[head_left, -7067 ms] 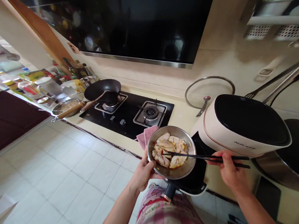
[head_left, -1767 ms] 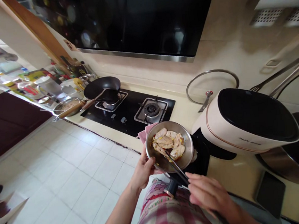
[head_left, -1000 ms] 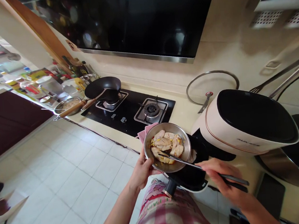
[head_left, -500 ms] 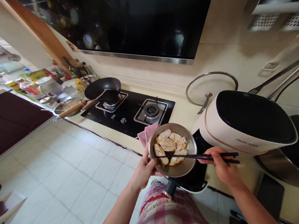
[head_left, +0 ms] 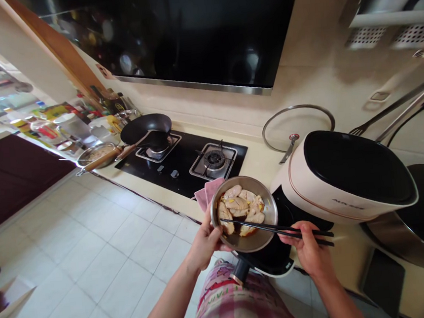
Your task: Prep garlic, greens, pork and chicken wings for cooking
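A round metal bowl [head_left: 266, 233] is held up by its left rim in my left hand [head_left: 206, 241], thumb over the edge. Inside it lie several pale, scored chicken wings [head_left: 237, 204] in dark sauce with yellow bits. My right hand [head_left: 309, 249] grips a pair of black chopsticks [head_left: 277, 228]. Their tips reach into the bowl, by the wing at the left side. Beneath the bowl is a black cooktop with a pale edge [head_left: 281, 269], mostly hidden, and a dark handle [head_left: 240, 271] sticks out toward me.
A pink cloth [head_left: 209, 193] lies on the counter edge behind the bowl. Farther back is a gas hob [head_left: 183, 164] with a black wok [head_left: 146, 126] on its left burner. A cream appliance with a black top [head_left: 357, 166] stands at right, near a glass lid [head_left: 298, 126].
My right hand has shifted slightly left and down, and the chopsticks now slant more toward the left wing. The bowl stays nearly where it was.
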Demonstrator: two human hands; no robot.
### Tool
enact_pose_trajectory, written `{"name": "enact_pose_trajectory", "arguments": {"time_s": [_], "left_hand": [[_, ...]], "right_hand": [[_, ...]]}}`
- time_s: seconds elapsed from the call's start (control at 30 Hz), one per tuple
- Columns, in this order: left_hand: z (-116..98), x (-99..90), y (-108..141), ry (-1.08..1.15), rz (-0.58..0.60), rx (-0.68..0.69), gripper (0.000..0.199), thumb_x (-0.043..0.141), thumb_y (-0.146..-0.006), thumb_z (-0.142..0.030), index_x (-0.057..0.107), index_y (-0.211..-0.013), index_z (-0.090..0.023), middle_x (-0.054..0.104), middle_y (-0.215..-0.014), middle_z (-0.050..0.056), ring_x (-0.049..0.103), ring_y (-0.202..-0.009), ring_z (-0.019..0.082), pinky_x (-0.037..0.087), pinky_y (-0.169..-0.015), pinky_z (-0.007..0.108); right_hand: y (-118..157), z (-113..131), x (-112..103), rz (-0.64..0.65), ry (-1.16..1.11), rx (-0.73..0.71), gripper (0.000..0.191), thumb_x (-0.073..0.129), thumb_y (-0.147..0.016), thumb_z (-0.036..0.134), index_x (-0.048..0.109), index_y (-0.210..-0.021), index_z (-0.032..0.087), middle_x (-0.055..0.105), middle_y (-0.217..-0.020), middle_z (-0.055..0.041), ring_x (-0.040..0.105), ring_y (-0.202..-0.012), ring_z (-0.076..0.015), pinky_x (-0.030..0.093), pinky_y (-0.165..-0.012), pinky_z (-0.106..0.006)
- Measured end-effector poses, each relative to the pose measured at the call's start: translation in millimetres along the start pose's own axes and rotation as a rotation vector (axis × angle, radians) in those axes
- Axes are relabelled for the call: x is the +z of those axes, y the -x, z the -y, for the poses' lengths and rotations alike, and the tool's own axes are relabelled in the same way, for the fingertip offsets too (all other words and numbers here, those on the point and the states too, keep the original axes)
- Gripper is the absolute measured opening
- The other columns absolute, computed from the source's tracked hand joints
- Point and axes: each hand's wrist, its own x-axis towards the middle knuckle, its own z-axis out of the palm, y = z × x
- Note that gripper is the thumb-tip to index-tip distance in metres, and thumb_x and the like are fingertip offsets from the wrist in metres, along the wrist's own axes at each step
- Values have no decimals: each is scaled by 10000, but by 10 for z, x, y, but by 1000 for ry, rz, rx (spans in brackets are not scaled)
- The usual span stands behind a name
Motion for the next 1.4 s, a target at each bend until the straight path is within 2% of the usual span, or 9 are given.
{"name": "enact_pose_trajectory", "arguments": {"time_s": [0.1,0.2,0.43,0.67,0.8,1.07,1.3,1.4], "left_hand": [[16,24,5,-7,0,-1,1003,657,-752,-205,20,-1521,-302,714,-874,25,670,-574,152,538,-472,222],[22,30,10,-13,-5,-7,988,640,-756,-194,24,-1522,-289,715,-898,37,674,-592,154,544,-481,226],[14,-9,17,-2,-11,-12,982,644,-751,-172,48,-1521,-300,717,-887,26,677,-598,162,556,-497,240],[-21,-12,-8,-6,-39,-5,1009,666,-745,-193,32,-1526,-275,717,-803,23,680,-573,179,569,-499,266],[-40,-20,-21,4,-43,-20,1011,652,-755,-168,8,-1523,-303,713,-757,8,675,-541,178,593,-537,313],[-51,-110,-87,23,-137,40,899,645,-722,-132,222,-1481,-364,694,-1019,26,693,-657,170,615,-569,318],[-114,-286,-99,29,-226,89,848,635,-704,-103,299,-1438,-362,670,-1010,12,674,-608,136,619,-575,301],[-125,-380,-81,39,-265,113,817,640,-698,-106,339,-1412,-366,666,-1029,7,678,-629,131,618,-578,282]], "right_hand": [[26,-27,51,-6,5,3,430,719,-702,591,597,-779,187,704,-655,-4,712,-598,-205,624,-569,-320],[6,-47,47,-45,-46,63,468,748,-647,610,576,-757,189,695,-604,4,701,-548,-209,617,-535,-314],[-25,-91,-117,-108,-176,132,470,812,-572,574,583,-719,191,690,-570,23,688,-510,-183,597,-487,-257],[-17,-89,-258,-141,-226,137,442,824,-564,555,610,-702,194,695,-577,24,689,-508,-187,606,-493,-268],[-26,-102,-329,-161,-258,156,420,834,-562,531,614,-694,199,698,-584,34,678,-497,-163,608,-505,-260],[-15,-73,-481,-240,-251,120,422,819,-564,558,627,-684,202,693,-577,28,662,-478,-166,598,-505,-279],[106,4,-798,-356,-168,15,359,783,-628,546,623,-712,236,695,-602,6,673,-510,-194,597,-487,-310],[171,-7,-906,-359,-65,-25,363,760,-651,556,615,-704,227,687,-581,-17,668,-491,-216,593,-471,-338]]}}
